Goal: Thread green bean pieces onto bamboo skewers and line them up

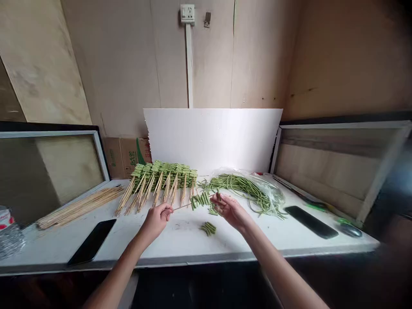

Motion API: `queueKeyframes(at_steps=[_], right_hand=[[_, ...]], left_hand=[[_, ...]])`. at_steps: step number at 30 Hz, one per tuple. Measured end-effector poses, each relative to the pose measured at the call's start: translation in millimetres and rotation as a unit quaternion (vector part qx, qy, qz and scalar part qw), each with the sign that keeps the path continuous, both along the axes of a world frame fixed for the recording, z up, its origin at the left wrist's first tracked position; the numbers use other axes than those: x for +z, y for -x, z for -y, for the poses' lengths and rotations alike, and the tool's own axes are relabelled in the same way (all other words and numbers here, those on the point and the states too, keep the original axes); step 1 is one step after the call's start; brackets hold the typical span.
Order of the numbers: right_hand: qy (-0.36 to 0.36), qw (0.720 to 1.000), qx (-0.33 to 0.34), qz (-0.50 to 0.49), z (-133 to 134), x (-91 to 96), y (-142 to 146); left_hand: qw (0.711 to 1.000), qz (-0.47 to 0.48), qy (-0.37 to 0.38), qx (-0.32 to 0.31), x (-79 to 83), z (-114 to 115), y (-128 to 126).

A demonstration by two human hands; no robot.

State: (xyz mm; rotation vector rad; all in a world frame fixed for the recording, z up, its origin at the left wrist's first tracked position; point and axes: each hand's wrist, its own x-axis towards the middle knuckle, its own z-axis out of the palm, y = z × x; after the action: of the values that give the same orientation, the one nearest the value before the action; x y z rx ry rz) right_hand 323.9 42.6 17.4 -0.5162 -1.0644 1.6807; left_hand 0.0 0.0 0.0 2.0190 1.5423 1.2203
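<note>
My left hand (160, 217) is closed round the blunt end of a thin wooden skewer (182, 207). Several short green bean pieces (200, 200) are threaded side by side along it. At the skewer's other end, my right hand (230, 209) pinches one cut bean piece (218, 195) between thumb and fingers. On the table below lies a small pile of cut bean pieces (208, 228), with a few more (212, 210) partly hidden behind my right hand. Behind my left hand, finished bean skewers (164, 169) are stacked in rows, their bare sticks pointing toward me.
Loose skewers (80, 206) lie at the left, near a black phone (92, 241) and a clear plastic container (11, 236). Long beans (240, 184) in a clear bag sit back right. Another phone (311, 222) and a computer mouse (350, 229) are at right. A white board (212, 139) stands behind.
</note>
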Motion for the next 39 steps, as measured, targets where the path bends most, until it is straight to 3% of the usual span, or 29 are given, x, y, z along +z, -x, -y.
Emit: queueKeyframes(at_steps=[20,32,39], right_hand=[[-0.014,0.998,-0.062,0.029,3,1.5,6],[-0.085,0.972,-0.187,0.116,5,-0.3,15],[-0.077,0.975,-0.186,0.098,5,-2.3,18]], left_hand=[[0.999,-0.03,-0.029,0.012,-0.2,-2,1],[0.998,-0.043,-0.031,0.025,4.9,3,-1],[0.998,-0.047,-0.038,0.021,4.7,4,-2]])
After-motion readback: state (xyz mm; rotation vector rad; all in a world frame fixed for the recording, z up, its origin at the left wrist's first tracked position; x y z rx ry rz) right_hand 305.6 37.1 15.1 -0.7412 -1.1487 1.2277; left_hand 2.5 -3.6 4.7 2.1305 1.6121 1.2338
